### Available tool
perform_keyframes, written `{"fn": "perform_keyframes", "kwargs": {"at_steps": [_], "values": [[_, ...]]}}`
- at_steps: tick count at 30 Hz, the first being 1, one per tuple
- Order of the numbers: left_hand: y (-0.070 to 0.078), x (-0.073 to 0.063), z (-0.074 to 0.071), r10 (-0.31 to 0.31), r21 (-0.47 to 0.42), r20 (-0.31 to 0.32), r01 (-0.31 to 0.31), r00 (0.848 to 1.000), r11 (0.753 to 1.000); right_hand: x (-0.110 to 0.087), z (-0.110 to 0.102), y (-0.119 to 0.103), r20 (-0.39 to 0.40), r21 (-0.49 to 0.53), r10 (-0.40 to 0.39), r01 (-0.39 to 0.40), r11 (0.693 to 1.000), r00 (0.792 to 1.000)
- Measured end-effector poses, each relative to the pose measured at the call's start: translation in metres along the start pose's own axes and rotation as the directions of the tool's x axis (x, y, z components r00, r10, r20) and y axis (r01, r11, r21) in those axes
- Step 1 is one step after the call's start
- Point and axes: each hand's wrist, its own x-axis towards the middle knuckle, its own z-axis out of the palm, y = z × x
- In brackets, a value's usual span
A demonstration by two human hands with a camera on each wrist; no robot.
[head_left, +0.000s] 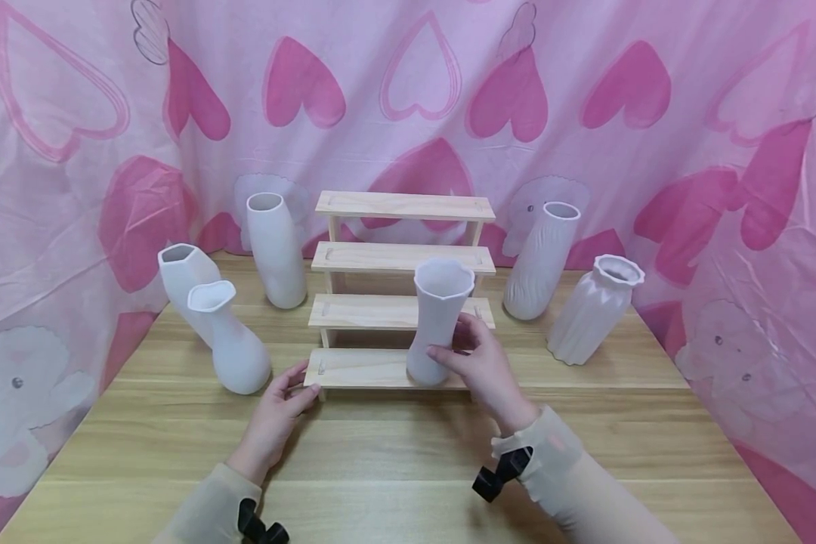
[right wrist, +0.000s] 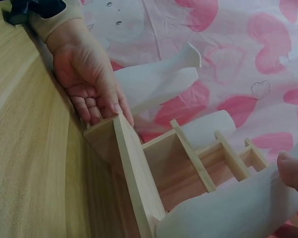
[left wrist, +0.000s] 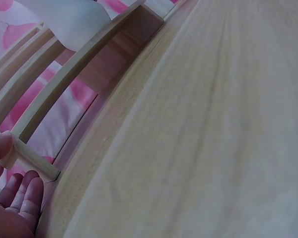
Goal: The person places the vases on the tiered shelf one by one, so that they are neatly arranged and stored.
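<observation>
A white vase with a wavy rim (head_left: pixel 442 283) stands nearly upright at the right part of the lowest step of a four-tier wooden display stand (head_left: pixel 360 368). My right hand (head_left: pixel 483 363) grips this vase from the right, thumb in front and fingers round its far side. Whether its base bears fully on the board, I cannot tell. At the stand's lower left end, my left hand (head_left: pixel 279 412) holds the corner of the bottom board between thumb (left wrist: pixel 1 146) and forefinger. Its other fingers (left wrist: pixel 25 196) are loosely bent below.
Left of the stand are a tall white vase (head_left: pixel 275 253), an angular vase (head_left: pixel 187 283) and a round-bellied vase (head_left: pixel 239 355). To its right are a swirl-ribbed vase (head_left: pixel 540 264) and a pleated vase (head_left: pixel 593 313). A pink heart-print curtain (head_left: pixel 408 91) hangs behind the wooden table (head_left: pixel 394 483).
</observation>
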Motion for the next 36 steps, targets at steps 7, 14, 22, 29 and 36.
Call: {"fn": "perform_keyframes", "kwargs": {"at_steps": [7, 14, 22, 29, 36], "values": [[0.000, 0.001, 0.001, -0.004, -0.001, -0.004, 0.004, 1.000, 1.000, -0.008, -0.016, 0.002, -0.020, 0.008, 0.009, -0.009, 1.000, 1.000], [-0.002, 0.001, 0.000, 0.005, -0.003, -0.010, -0.005, 1.000, 1.000, -0.011, -0.041, 0.019, -0.096, -0.067, 0.021, -0.027, 0.997, 0.995], [-0.003, 0.002, 0.000, 0.001, 0.000, -0.002, -0.001, 1.000, 1.000, -0.017, -0.054, 0.066, -0.152, -0.075, 0.055, -0.067, 0.995, 0.987], [-0.004, 0.002, -0.001, -0.003, 0.005, -0.003, 0.003, 1.000, 1.000, -0.018, -0.056, 0.097, -0.082, -0.006, 0.104, -0.105, 0.994, 0.991], [-0.004, 0.002, -0.001, -0.003, 0.004, -0.007, 0.003, 1.000, 1.000, -0.019, -0.056, 0.112, -0.023, 0.015, 0.067, -0.066, 0.998, 0.998]]}}
